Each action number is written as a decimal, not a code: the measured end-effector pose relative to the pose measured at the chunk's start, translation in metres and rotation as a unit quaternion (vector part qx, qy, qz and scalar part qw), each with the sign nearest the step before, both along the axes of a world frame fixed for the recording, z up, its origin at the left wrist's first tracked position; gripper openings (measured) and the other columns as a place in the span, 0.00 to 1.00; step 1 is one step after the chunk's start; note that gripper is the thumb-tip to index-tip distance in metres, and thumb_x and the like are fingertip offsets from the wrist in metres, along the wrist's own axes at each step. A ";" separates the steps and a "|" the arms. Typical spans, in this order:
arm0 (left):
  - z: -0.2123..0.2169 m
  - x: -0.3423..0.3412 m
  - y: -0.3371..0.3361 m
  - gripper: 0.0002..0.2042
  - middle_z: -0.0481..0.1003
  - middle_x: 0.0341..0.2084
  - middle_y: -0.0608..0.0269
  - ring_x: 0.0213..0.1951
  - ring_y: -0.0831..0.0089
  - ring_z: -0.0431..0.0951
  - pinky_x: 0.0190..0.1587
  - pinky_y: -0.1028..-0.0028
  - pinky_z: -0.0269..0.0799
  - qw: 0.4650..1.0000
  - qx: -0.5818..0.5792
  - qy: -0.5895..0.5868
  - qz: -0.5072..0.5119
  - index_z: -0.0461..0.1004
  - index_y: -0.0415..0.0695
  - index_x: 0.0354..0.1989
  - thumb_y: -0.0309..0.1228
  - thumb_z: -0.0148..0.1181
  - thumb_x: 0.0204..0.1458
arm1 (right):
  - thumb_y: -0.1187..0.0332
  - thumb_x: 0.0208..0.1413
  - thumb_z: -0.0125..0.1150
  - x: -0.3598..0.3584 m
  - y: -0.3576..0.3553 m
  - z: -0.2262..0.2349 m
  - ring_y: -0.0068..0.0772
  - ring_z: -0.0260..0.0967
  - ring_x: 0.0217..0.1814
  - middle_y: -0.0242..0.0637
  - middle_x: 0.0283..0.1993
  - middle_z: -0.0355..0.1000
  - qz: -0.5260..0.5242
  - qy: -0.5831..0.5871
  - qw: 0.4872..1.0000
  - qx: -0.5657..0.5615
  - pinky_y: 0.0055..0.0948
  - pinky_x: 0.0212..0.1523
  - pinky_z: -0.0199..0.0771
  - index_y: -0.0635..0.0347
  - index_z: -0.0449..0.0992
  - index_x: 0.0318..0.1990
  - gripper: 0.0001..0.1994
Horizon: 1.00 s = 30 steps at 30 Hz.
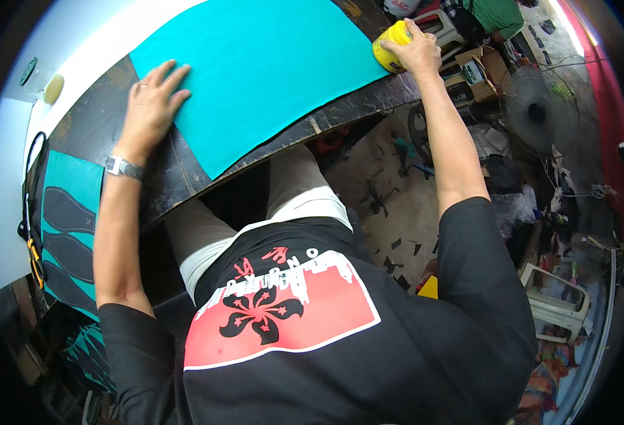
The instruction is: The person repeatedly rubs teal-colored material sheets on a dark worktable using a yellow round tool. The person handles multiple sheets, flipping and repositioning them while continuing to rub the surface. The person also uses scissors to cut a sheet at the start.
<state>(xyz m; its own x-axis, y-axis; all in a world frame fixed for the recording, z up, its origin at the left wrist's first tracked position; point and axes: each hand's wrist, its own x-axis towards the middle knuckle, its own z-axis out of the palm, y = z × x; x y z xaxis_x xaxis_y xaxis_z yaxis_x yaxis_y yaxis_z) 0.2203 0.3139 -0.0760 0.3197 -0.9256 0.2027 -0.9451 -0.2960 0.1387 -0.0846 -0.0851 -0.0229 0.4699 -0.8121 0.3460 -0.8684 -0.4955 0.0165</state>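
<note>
Left hand (152,99) flat, fingers spread, pressing teal foam sheet (255,64) onto dark worktable (170,177), upper left. Right hand (415,49) clamped on yellow container (388,44) at sheet's upper right edge.

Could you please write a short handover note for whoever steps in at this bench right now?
Left hand: flat, fingers spread, pressing on the near-left corner of the teal sheet where it meets the dark worktable.
Right hand: closed over the top of a yellow container at the sheet's right edge, by the table edge.
Done: the sheet lies spread flat, whole, no cut-outs visible.
To the left: a teal offcut with sole-shaped holes.
Left: whatever the container is for; no mark of it on the sheet yet.
</note>
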 end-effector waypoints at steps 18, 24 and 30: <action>-0.011 -0.067 0.069 0.20 0.64 0.70 0.67 0.73 0.62 0.58 0.75 0.52 0.46 0.994 -0.038 0.095 0.035 0.70 0.59 0.67 0.41 0.53 0.66 | 0.50 0.38 0.74 0.026 0.202 0.006 0.52 0.72 0.48 0.53 0.50 0.72 0.336 -0.073 0.938 -0.035 0.44 0.52 0.76 0.50 0.77 0.60 0.37; 0.003 -0.097 0.072 0.11 0.75 0.52 0.55 0.54 0.54 0.74 0.59 0.55 0.67 0.979 -0.186 0.080 -0.003 0.82 0.48 0.42 0.25 0.66 0.49 | 0.37 0.43 0.72 -0.013 0.051 0.010 0.64 0.67 0.61 0.57 0.63 0.64 -0.005 -0.026 1.000 -0.004 0.56 0.55 0.75 0.32 0.65 0.70 0.44; -0.025 -0.145 0.085 0.19 0.77 0.47 0.58 0.53 0.58 0.77 0.56 0.59 0.71 0.973 -0.216 0.082 -0.019 0.80 0.44 0.50 0.23 0.70 0.46 | 0.44 0.36 0.73 0.088 0.191 -0.003 0.51 0.69 0.50 0.55 0.49 0.71 0.280 -0.096 0.955 0.006 0.49 0.53 0.69 0.47 0.76 0.60 0.39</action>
